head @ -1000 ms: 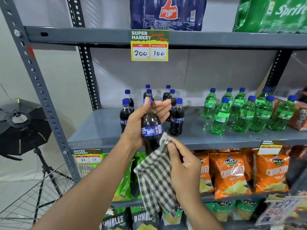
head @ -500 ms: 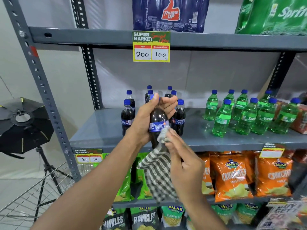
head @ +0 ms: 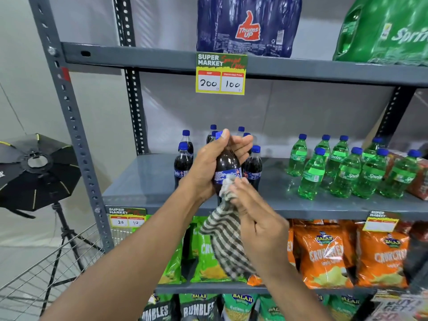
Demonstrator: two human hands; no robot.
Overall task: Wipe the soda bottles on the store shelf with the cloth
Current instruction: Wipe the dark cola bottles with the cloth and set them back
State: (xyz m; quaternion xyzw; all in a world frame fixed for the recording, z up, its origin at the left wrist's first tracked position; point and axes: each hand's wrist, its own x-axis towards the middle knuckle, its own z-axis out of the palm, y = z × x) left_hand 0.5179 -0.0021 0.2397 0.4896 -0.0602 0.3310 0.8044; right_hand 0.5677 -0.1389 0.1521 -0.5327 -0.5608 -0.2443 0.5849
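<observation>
A person's left hand grips a dark cola bottle by its upper body, thumb up at the blue cap, holding it just in front of the grey shelf. The right hand is closed on a checked cloth, pressing a bunched corner against the bottle just below its blue label while the rest of the cloth hangs down in front of the shelf's edge. On the shelf behind the held bottle stand more cola bottles, and to their right on the same shelf a cluster of green Sprite bottles. Orange snack bags sit below the shelf, and a yellow price tag hangs above it.
</observation>
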